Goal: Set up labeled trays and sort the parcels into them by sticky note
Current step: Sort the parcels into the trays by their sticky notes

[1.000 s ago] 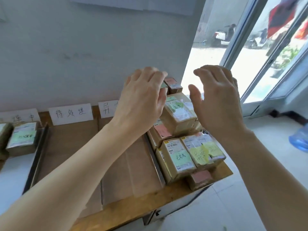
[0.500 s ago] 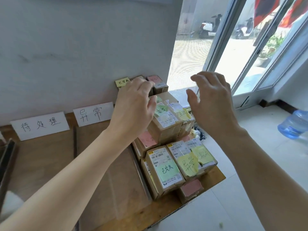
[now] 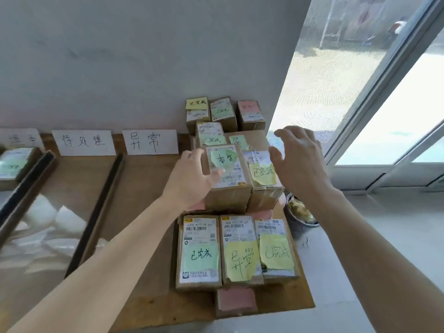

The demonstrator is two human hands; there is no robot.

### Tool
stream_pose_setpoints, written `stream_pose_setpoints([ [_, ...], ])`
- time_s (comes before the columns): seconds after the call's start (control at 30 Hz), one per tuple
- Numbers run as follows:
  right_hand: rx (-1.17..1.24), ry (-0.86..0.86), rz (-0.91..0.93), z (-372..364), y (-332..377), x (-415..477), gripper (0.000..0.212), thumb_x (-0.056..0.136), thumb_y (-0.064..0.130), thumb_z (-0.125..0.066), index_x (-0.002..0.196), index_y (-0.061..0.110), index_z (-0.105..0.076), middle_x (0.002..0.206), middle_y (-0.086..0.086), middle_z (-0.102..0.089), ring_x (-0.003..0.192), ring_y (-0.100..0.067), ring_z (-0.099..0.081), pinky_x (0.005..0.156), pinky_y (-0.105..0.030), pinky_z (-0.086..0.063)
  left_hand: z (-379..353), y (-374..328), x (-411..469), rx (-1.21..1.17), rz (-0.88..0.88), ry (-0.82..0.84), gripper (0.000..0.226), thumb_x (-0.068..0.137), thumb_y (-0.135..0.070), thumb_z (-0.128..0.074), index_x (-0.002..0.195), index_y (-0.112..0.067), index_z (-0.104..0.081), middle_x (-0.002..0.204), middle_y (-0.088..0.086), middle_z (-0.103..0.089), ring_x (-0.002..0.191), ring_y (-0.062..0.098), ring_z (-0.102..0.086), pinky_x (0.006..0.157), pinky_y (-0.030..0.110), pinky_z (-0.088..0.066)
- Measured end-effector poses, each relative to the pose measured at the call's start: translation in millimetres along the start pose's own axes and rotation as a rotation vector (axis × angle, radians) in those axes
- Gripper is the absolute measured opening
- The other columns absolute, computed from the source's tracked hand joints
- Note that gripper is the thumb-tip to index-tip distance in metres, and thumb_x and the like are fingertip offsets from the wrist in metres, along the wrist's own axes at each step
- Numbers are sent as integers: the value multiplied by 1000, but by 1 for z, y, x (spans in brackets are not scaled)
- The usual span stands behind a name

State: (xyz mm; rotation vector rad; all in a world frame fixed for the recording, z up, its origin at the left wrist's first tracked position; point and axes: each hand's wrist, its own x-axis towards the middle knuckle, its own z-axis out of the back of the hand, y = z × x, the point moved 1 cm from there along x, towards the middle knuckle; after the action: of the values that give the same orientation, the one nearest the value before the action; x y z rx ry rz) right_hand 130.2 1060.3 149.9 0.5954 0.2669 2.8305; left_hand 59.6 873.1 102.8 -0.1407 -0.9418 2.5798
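Observation:
A pile of brown parcels with green, yellow and pink sticky notes covers the right end of the wooden table. My left hand (image 3: 192,179) grips the left side of the top parcel with a green note (image 3: 228,179), thumb lying across its label. To the right of that parcel my right hand (image 3: 298,162) hovers with its fingers spread, above the neighbouring yellow-note parcel (image 3: 263,174) and holding nothing. Three parcels lie in the front row: a green-note one (image 3: 199,253) and two yellow-note ones (image 3: 241,258), (image 3: 276,253).
White paper labels (image 3: 150,141), (image 3: 84,143) lean against the wall behind flat brown trays (image 3: 144,188) separated by dark rails (image 3: 96,212). One parcel (image 3: 14,164) lies in the far-left tray. A dark bowl (image 3: 300,217) stands past the table's right edge, with a window beyond.
My view has swung right and closer to the pile. My left hand has dropped from the pile's top onto the green-note parcel's left side. My right hand stays spread beside it.

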Motion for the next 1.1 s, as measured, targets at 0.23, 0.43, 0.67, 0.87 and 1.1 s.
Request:
stream_pose_setpoints([
  [0.23, 87, 263, -65, -41, -51, 10, 38, 95, 25, -50, 129, 8, -50, 131, -12, -51, 121, -31, -41, 98, -41, -34, -31, 3, 10, -249, 415, 97, 95, 79, -50, -68, 146, -8, -17, 149, 8, -29, 132, 24, -36, 103, 36, -34],
  [0.43, 391, 575, -343, -81, -95, 11, 57, 89, 43, -57, 130, 6, -48, 108, -6, -57, 91, -19, -55, 66, -25, -40, -47, 13, 19, -534, 599, 143, 66, 76, -37, -76, 124, -14, -35, 105, -3, -55, 89, 13, -61, 65, 31, -56],
  [0.67, 643, 821, -518, -118, -125, 10, 59, 67, 64, -65, 112, 26, -60, 106, 8, -68, 98, -16, -63, 86, -36, -53, -55, 17, 22, -479, 580, 207, 75, 72, -51, -74, 131, -16, -43, 118, 1, -60, 93, 12, -62, 64, 26, -51],
  [0.87, 950, 992, -614, -125, -126, 8, 41, 80, 47, -66, 114, 25, -61, 100, 2, -71, 87, -20, -63, 87, -35, -47, -57, 23, 24, -489, 590, 253, 92, 59, -62, -76, 132, -15, -45, 119, 3, -63, 106, 21, -60, 93, 39, -49],
  [1.1, 1146, 1023, -743, -130, -125, 8, 46, 81, 44, -68, 116, 24, -46, 81, -5, -63, 59, -20, -60, 78, -40, -46, -58, 23, 20, -579, 565, 268, 115, 39, -66, -81, 135, -17, -41, 119, 0, -64, 108, 20, -61, 99, 42, -45],
])
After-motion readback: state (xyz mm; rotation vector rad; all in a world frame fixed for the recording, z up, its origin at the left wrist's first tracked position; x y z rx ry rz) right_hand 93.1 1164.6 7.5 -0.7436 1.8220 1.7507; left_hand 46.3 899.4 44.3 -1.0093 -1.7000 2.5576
